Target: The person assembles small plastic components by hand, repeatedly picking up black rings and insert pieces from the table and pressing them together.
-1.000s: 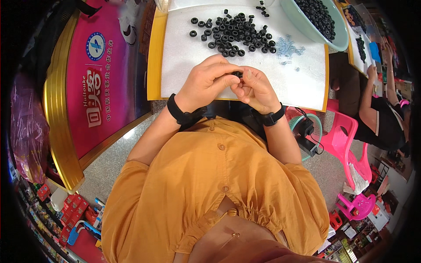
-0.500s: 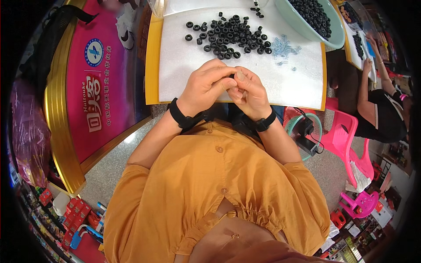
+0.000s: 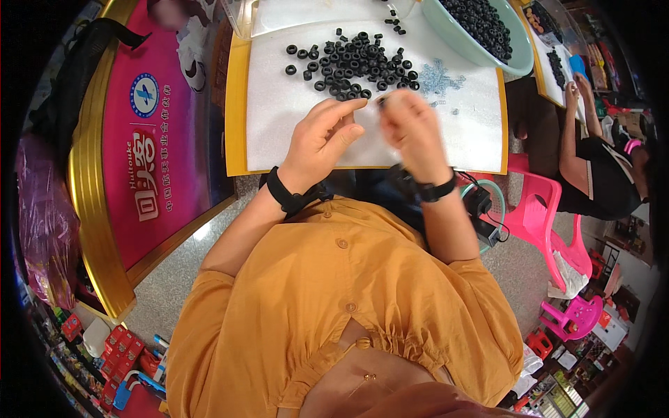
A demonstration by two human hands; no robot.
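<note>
On the white board lies a scattered pile of small black ring-shaped parts. Beside it, to the right, is a heap of tiny pale-blue translucent pieces, too small to name surely. My left hand hovers over the near part of the board, thumb and fingers apart, holding nothing. A short gap separates it from my right hand, which is smeared by motion near the pile's near edge. A small black part shows at the fingertips of my right hand, apparently pinched there.
A pale green basin full of black parts stands at the far right of the board. A clear plastic tray sits at the far left. Pink chairs and another person at a table are to the right.
My hands have come apart from their shared grip. The right hand has moved right and away with a black part at its fingertips, while the left has opened.
</note>
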